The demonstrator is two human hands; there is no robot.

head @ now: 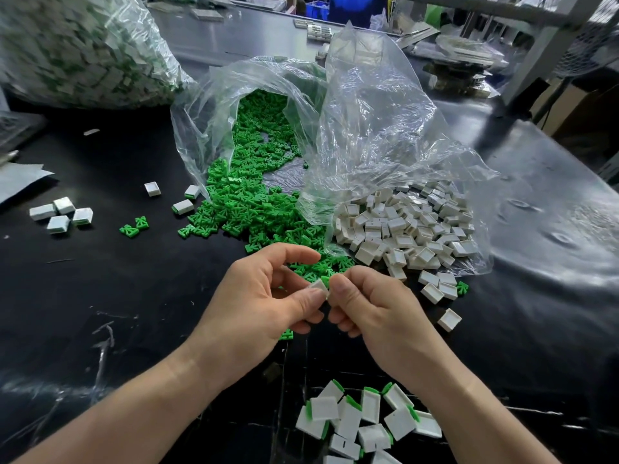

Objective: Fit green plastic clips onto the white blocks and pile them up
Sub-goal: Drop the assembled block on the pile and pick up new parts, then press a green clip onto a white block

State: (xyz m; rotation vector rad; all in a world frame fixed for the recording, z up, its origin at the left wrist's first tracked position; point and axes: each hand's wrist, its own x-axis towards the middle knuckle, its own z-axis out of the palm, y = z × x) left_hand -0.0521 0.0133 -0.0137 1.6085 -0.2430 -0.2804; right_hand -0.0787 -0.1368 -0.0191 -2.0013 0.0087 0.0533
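- White plastic block with a green plastic clip sits pinched between both hands above the black desk.
- Left hand and right hand each grip it with thumb and fingers.
- Finished white blocks lie piled near the wrists.

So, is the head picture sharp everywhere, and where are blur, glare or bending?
Head view: sharp in the middle, at the left hand, right hand and the block and clip between them; the big bag top left is smeared by blur; glare whitens the table at right and glints on the clear bag; the wide lens bends the edges.
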